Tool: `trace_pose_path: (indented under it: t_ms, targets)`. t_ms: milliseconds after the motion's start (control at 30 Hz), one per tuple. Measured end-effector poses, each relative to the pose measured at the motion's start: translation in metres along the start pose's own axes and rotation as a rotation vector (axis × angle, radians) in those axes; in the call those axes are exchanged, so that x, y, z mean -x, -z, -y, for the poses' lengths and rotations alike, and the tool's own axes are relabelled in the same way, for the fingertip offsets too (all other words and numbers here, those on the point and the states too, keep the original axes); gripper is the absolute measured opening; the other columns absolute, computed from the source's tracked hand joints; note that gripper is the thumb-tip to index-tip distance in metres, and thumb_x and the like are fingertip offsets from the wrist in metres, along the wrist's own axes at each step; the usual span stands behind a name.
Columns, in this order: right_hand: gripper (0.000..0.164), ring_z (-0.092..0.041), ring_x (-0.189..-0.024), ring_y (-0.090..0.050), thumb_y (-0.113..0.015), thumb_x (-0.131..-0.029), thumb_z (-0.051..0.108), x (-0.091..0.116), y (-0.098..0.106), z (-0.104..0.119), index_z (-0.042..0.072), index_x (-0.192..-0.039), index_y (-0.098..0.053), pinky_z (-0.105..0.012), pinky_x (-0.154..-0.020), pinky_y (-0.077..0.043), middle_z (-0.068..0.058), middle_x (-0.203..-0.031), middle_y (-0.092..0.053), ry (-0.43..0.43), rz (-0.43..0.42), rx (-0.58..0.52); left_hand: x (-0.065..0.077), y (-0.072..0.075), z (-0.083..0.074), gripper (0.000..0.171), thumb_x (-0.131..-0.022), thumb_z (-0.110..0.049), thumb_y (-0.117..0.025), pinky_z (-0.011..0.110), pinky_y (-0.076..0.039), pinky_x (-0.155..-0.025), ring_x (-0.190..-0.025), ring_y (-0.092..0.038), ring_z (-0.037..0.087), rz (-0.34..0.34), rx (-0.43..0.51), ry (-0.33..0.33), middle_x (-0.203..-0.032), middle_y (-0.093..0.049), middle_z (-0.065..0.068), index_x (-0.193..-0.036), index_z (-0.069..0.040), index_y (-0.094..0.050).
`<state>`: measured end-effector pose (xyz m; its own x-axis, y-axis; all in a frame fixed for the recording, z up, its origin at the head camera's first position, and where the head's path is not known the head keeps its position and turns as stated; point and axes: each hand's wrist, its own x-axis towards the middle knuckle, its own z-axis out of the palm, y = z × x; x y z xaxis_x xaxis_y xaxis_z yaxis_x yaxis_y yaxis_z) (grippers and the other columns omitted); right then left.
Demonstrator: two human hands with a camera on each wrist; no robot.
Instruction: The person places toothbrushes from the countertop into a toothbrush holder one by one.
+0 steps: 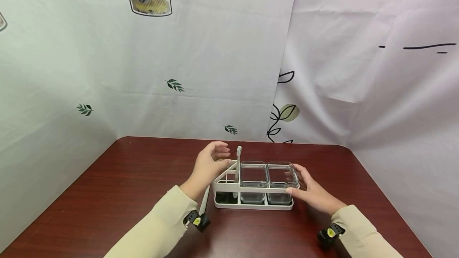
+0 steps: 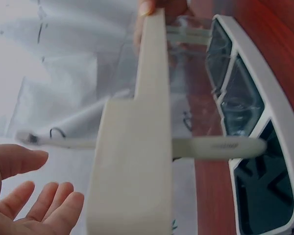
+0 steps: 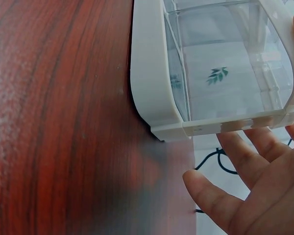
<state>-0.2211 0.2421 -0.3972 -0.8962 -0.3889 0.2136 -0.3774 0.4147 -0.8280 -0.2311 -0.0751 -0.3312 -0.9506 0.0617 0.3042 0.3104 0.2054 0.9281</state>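
The fingers of the left hand (image 1: 206, 170) are loosely bent, with the thumb apart from the rest and nothing pinched between them. Just to their right is a slim, pale grey-white toothbrush (image 1: 237, 170), and of the two hands this one is clearly nearer to it. The toothbrush's long axis runs close to vertical, with a slight lean and the bristle head uppermost, so it stands across the way the left fingers point. In the left wrist view, which is turned on its side, the bristle end lies just past the thumb tip, with no clear contact; from the head view I cannot tell whether the thumb touches the frame beside it.

The toothbrush stands in the left compartment of a white, open-framed plastic rack (image 1: 251, 190) with a dark floor. Two clear, square-sided cups with rounded corners fill the others: one in the middle (image 1: 253, 174), one on the right (image 1: 282, 172). At the far end from the toothbrush, the right hand (image 1: 315, 196) grips the rack's end, its thumb on the front rail and its fingers spread behind.

The rack rests on a reddish-brown, wood-grained counter (image 1: 89, 194), and a pale cloth backdrop (image 1: 215, 31) with printed leaves hangs behind it.
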Motion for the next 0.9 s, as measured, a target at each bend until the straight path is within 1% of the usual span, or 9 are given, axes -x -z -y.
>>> trace_pose_path:
  t_ms: [100, 200, 433, 567, 733, 800, 900]
  targets:
    - [0.072, -0.042, -0.126, -0.047, -0.067, -0.091, 0.018, 0.000, 0.000, 0.000, 0.005, -0.145, -0.022, -0.019, -0.093, -0.043, -0.024, -0.137, -0.046, -0.005, 0.001, 0.007, -0.003, 0.008, 0.000, 0.042, -0.080, 0.008, -0.068, 0.030, -0.054, -0.081, -0.105, -0.062, 0.035, -0.018, 0.086, 0.035, -0.109, -0.065, 0.016, -0.120, 0.000, -0.058]
    - [0.071, -0.042, -0.125, -0.047, -0.067, -0.091, 0.018, 0.000, 0.000, 0.000, 0.004, -0.144, -0.022, -0.019, -0.093, -0.043, -0.025, -0.137, -0.046, -0.004, 0.000, 0.014, -0.007, 0.018, 0.000, 0.041, -0.082, 0.008, -0.066, 0.028, -0.054, -0.082, -0.104, -0.064, 0.031, -0.033, 0.165, 0.077, -0.110, -0.064, 0.017, -0.122, 0.003, -0.055]
    - [0.070, -0.041, -0.125, -0.047, -0.068, -0.090, 0.019, 0.000, 0.000, 0.000, 0.007, -0.143, -0.024, -0.020, -0.093, -0.043, -0.023, -0.137, -0.047, -0.023, -0.008, 0.012, -0.015, 0.040, 0.009, 0.042, -0.087, 0.005, -0.062, 0.030, -0.054, -0.083, -0.095, -0.065, 0.017, -0.093, 0.269, 0.185, -0.114, -0.060, 0.018, -0.127, 0.006, -0.049]
    - [0.069, -0.042, -0.125, -0.047, -0.068, -0.090, 0.017, 0.001, -0.001, 0.001, 0.005, -0.142, -0.024, -0.020, -0.092, -0.044, -0.024, -0.136, -0.047, -0.011, -0.013, 0.001, -0.017, 0.049, 0.014, 0.044, -0.091, 0.003, -0.058, 0.030, -0.054, -0.085, -0.094, -0.064, 0.012, -0.101, 0.330, 0.237, -0.117, -0.056, 0.018, -0.132, 0.007, -0.043]
    - [0.069, -0.042, -0.125, -0.047, -0.068, -0.090, 0.015, 0.001, -0.002, 0.001, 0.005, -0.142, -0.024, -0.019, -0.091, -0.044, -0.025, -0.136, -0.046, -0.014, -0.015, -0.020, -0.020, 0.058, 0.020, 0.042, -0.096, -0.003, -0.055, 0.032, -0.052, -0.089, -0.098, -0.063, 0.012, -0.096, 0.357, 0.260, -0.119, -0.055, 0.016, -0.134, 0.007, -0.040]
    - [0.069, -0.042, -0.125, -0.047, -0.067, -0.090, 0.015, 0.001, -0.002, 0.001, 0.005, -0.142, -0.024, -0.019, -0.091, -0.044, -0.025, -0.136, -0.046, -0.013, -0.015, -0.025, -0.021, 0.062, 0.022, 0.042, -0.096, -0.005, -0.055, 0.033, -0.052, -0.090, -0.100, -0.063, 0.013, -0.105, 0.351, 0.268, -0.119, -0.056, 0.016, -0.134, 0.006, -0.039]
    - [0.069, -0.043, -0.125, -0.047, -0.067, -0.090, 0.014, 0.000, -0.003, 0.000, 0.003, -0.142, -0.024, -0.018, -0.091, -0.044, -0.026, -0.136, -0.046, -0.001, -0.012, -0.036, -0.022, 0.067, 0.027, 0.040, -0.097, -0.006, -0.055, 0.033, -0.052, -0.091, -0.104, -0.062, 0.016, -0.130, 0.342, 0.293, -0.114, -0.059, 0.010, -0.132, 0.005, -0.041]
